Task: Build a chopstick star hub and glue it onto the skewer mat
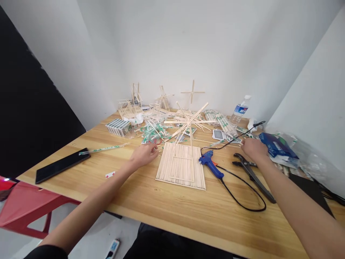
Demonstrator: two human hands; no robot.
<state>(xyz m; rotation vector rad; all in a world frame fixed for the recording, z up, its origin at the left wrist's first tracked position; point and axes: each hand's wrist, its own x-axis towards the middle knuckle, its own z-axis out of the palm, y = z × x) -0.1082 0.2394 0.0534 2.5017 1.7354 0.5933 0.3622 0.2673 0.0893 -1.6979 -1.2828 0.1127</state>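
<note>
Hands hovering by glued-stick panel on wood surface

L hand, fingers narrow, just beside light, stiff, brittle-looking panel, best taken by its edges; R hand above black pliers, fingers narrow; blue glue gun between; can't tell if either's holding anything.

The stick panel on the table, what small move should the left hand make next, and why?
Probably the left hand should pick up one of the small stick pieces beside the flat stick panel. Its fingertips are already right by them, at the panel's corner, and the blue glue gun lies close on the panel's other side.
</note>
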